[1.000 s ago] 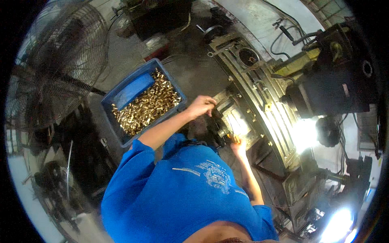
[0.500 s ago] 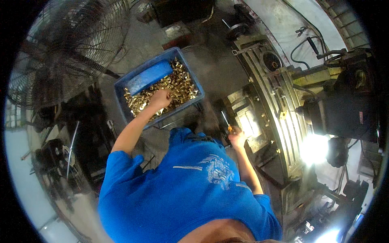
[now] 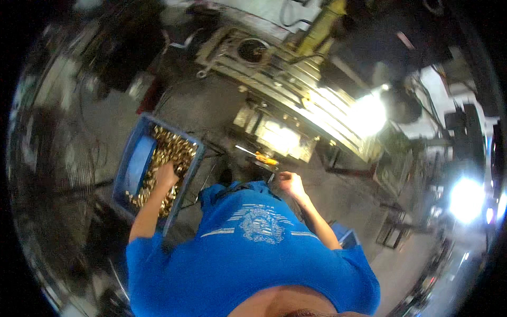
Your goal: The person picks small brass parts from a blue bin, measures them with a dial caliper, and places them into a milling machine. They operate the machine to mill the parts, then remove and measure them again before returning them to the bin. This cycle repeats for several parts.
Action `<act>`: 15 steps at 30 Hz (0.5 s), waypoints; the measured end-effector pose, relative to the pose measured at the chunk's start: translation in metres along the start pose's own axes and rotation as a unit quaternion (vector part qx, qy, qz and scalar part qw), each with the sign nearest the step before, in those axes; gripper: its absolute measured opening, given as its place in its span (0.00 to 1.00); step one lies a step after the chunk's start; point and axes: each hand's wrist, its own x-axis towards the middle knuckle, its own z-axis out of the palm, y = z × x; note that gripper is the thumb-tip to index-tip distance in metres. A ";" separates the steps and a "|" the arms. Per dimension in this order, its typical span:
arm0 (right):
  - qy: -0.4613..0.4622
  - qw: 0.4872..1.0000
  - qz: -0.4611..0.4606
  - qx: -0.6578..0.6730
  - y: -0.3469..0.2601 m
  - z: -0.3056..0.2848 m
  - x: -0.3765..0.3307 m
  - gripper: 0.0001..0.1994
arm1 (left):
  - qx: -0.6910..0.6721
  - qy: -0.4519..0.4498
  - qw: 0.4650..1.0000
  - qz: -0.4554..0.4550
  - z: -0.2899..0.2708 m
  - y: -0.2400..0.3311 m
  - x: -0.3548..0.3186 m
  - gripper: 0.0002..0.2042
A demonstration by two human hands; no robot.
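My left hand (image 3: 166,175) reaches into a blue plastic bin (image 3: 191,177) heaped with small brass metal parts (image 3: 177,149). Its fingers are closed down among the parts, and motion blur softens the grip. Beside it in the bin lies a long blue block-shaped tray or box (image 3: 138,161). My right hand (image 3: 291,184) hangs in the air in front of my body, loosely curled, with nothing seen in it. Just beyond its fingertips, apart from them, a screwdriver with an orange-yellow handle (image 3: 265,158) and a thin shaft rests near the brightly lit machine fixture (image 3: 280,138).
A machine table with long slots (image 3: 285,92) stretches across the far side, lit by a bright lamp (image 3: 368,114). A yellow arm (image 3: 322,26) stands behind it. Another blue container (image 3: 346,236) shows by my right elbow.
My view has swung right, so the bin and machine appear shifted left. The right hand has let go of the screwdriver and drawn back. My left hand stays in the bin.
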 end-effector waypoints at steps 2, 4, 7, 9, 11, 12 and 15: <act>-0.013 0.999 0.031 0.032 -0.015 -0.008 -0.011 0.20 | -0.061 0.014 0.998 0.016 0.002 -0.006 -0.001 0.21; -0.027 0.997 0.055 0.046 -0.024 -0.010 -0.020 0.21 | -0.017 0.041 0.999 0.012 -0.001 0.002 -0.005 0.22; -0.010 0.998 0.045 0.034 -0.022 -0.007 -0.029 0.21 | 0.070 0.012 0.997 0.030 0.011 -0.005 0.004 0.23; 0.000 0.998 0.034 0.059 -0.008 -0.004 -0.030 0.21 | 0.115 -0.012 0.993 0.029 0.014 -0.003 0.009 0.22; 0.015 0.996 0.054 0.076 0.006 0.002 -0.034 0.18 | 0.125 -0.028 0.991 0.046 0.015 -0.006 0.014 0.22; 0.024 0.994 0.066 0.084 0.009 0.004 -0.036 0.17 | 0.130 -0.037 0.989 0.057 0.005 0.004 0.011 0.22; 0.045 0.996 0.055 0.057 -0.004 -0.015 -0.052 0.19 | 0.095 0.082 0.985 0.121 -0.040 0.015 -0.010 0.13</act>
